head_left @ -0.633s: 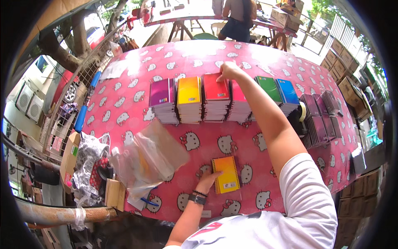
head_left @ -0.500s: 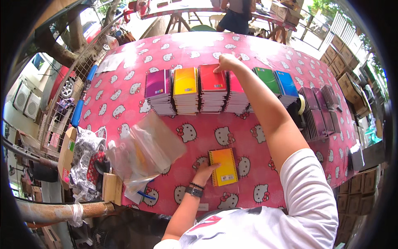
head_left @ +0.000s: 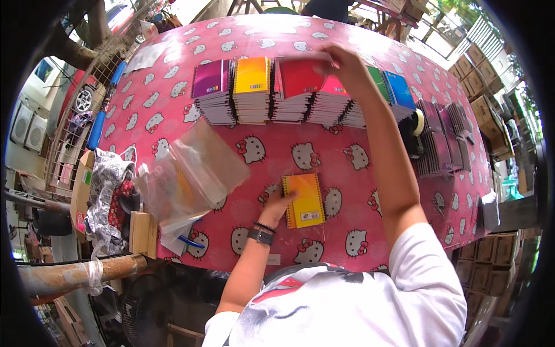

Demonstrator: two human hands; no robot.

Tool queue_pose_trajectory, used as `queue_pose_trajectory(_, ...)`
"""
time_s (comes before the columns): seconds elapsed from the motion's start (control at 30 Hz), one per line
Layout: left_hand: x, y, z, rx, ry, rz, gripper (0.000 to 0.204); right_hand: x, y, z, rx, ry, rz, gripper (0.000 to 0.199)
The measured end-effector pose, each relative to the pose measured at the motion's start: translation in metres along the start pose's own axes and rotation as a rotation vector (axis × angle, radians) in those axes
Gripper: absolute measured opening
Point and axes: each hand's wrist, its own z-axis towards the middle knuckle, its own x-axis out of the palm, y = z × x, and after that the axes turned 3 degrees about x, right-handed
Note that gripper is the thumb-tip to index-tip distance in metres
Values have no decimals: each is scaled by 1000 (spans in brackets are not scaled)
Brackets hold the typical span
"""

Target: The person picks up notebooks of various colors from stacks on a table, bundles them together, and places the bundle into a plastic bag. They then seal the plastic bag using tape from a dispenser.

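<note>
My right hand point(head_left: 342, 62), reaching over the far side of the table, grips a red spiral notebook point(head_left: 302, 76) by its right edge. The notebook is tilted and raised off the red stack beneath it. Close to me, my left hand point(head_left: 280, 207) holds a yellow spiral notebook point(head_left: 306, 199), thumb on its cover and the other fingers mostly hidden. The raised notebook stands within a row of notebook stacks: purple point(head_left: 209, 79), yellow point(head_left: 251, 75), pink point(head_left: 334, 85), green point(head_left: 377, 82) and blue point(head_left: 400, 91). My right forearm partly covers the green stack.
Clear plastic bags point(head_left: 185, 185) lie left of centre, with a blue pen point(head_left: 191, 242) beside them. A tape roll point(head_left: 417, 123) stands right of the row, near wrapped purple notebook packs point(head_left: 436, 147). A wire rack point(head_left: 78, 124) borders the table's left side.
My right hand has lifted the red notebook from its stack and tilted it. My left hand stays on the yellow notebook. The whole view has shifted, with the table sitting higher in it.
</note>
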Motion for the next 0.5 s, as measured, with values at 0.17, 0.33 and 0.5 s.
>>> queue_pose_trajectory(0.17,14,-30,-8,-52,90,-365,79,28,-10,-194,-328,-10,-253,33)
queue_pose_trajectory(0.33,9,-40,-16,-66,216,-179,58,48,-25,-275,-22,466,-177,27)
queue_pose_trajectory(0.5,11,-31,-10,-57,91,-30,52,18,-23,-202,-98,275,-255,18)
